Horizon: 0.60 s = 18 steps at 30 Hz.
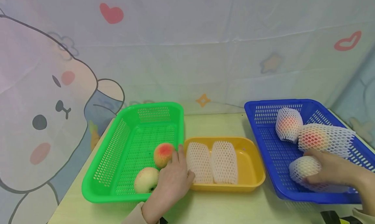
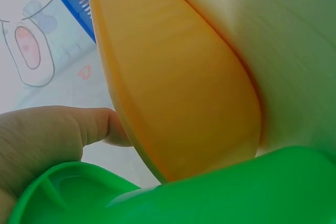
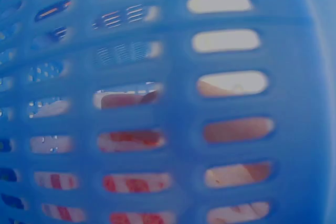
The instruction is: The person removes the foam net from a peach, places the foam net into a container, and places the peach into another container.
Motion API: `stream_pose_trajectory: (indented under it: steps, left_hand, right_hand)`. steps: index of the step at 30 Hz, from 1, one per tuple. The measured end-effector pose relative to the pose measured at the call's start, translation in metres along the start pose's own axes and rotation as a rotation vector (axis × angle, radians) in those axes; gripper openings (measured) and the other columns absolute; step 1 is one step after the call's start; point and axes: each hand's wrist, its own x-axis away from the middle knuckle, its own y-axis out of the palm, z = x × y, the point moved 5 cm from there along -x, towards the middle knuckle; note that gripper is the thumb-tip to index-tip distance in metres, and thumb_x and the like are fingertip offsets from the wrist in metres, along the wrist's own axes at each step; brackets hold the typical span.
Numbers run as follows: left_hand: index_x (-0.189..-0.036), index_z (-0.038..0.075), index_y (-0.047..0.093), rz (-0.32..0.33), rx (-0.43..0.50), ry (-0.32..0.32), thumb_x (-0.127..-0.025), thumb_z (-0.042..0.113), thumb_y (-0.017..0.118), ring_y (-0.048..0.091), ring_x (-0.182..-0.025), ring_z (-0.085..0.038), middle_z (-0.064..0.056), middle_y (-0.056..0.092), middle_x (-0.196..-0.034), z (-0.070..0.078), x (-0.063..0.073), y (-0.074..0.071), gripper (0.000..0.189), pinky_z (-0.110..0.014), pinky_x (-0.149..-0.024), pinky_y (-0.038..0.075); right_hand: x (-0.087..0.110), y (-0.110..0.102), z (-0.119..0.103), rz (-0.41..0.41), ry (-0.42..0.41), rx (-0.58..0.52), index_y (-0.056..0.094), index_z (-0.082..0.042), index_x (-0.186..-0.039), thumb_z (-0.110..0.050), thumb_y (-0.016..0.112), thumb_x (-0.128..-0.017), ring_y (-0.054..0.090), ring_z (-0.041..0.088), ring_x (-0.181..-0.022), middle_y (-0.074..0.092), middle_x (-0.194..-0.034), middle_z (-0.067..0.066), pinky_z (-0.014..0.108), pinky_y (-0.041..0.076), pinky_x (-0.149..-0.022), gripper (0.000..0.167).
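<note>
Two bare peaches [image 1: 163, 155], two nets [image 1: 224, 162], three netted peaches [image 1: 303, 170], right hand [image 1: 335, 168] gripping one.

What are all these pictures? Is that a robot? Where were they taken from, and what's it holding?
No robot, just a person working bare-handed! The widest picture comes from a camera on the head, the others from one on each wrist. On the table sit a green basket with two peaches, a yellow tray with two white nets, and a blue basket with fruit in nets. The right grip, meaning that hand, holds one netted fruit. The left grip lies across the green basket's edge, right by one peach.
</note>
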Motion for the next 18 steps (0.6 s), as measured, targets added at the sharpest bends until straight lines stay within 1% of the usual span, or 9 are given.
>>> stream_pose_trajectory:
  steps: [2,5,9,11,16,18]
  left_hand:
    - [-0.14,-0.012,0.034,-0.002,-0.001,-0.001,-0.077,0.016,0.061,0.04,-0.056,-0.013,-0.028,0.055,-0.122,0.0,0.0,0.0,0.074,-0.017,-0.035,0.025]
    - [-0.14,-0.012,0.034,-0.013,0.0,-0.01,-0.078,0.017,0.061,0.041,-0.056,-0.014,-0.028,0.055,-0.122,-0.001,-0.001,0.002,0.074,-0.017,-0.035,0.025]
    - [-0.14,-0.012,0.033,-0.021,0.001,-0.017,-0.08,0.019,0.062,0.044,-0.058,-0.015,-0.028,0.054,-0.123,-0.002,-0.001,0.003,0.074,-0.017,-0.036,0.027]
    - [-0.14,-0.012,0.033,-0.017,0.0,-0.014,-0.08,0.019,0.063,0.045,-0.058,-0.015,-0.028,0.054,-0.123,-0.002,-0.002,0.003,0.074,-0.018,-0.036,0.027]
    - [-0.138,-0.012,0.035,0.002,0.001,-0.004,-0.08,0.019,0.065,0.046,-0.057,-0.015,-0.027,0.056,-0.118,-0.002,-0.002,0.002,0.073,-0.017,-0.037,0.028]
    - [-0.138,-0.012,0.035,0.002,0.009,-0.004,-0.08,0.019,0.065,0.046,-0.057,-0.015,-0.027,0.056,-0.116,-0.002,-0.002,0.002,0.072,-0.018,-0.037,0.028]
  right_hand:
    - [0.001,-0.001,-0.002,0.019,-0.012,0.007,0.052,0.001,-0.12,-0.038,0.081,-0.067,0.058,0.022,-0.082,0.064,-0.097,0.014,0.035,0.046,-0.062,0.072]
    - [0.002,-0.004,-0.006,0.037,-0.019,0.008,0.051,0.002,-0.123,-0.038,0.082,-0.066,0.059,0.024,-0.082,0.063,-0.098,0.016,0.036,0.046,-0.063,0.075]
    - [0.003,-0.007,-0.011,0.058,-0.022,0.005,0.049,0.001,-0.125,-0.039,0.082,-0.065,0.059,0.027,-0.083,0.062,-0.1,0.019,0.042,0.049,-0.063,0.08]
    - [0.004,-0.008,-0.013,0.059,-0.01,0.013,0.048,0.0,-0.127,-0.042,0.082,-0.065,0.059,0.03,-0.085,0.061,-0.104,0.022,0.047,0.05,-0.065,0.082]
    - [0.003,-0.012,-0.017,0.043,0.024,0.025,0.046,0.0,-0.132,-0.047,0.081,-0.066,0.059,0.039,-0.092,0.055,-0.116,0.033,0.057,0.05,-0.066,0.089]
    - [0.003,-0.013,-0.018,0.048,0.024,0.026,0.045,0.0,-0.132,-0.048,0.081,-0.066,0.059,0.041,-0.092,0.054,-0.117,0.035,0.056,0.05,-0.065,0.09]
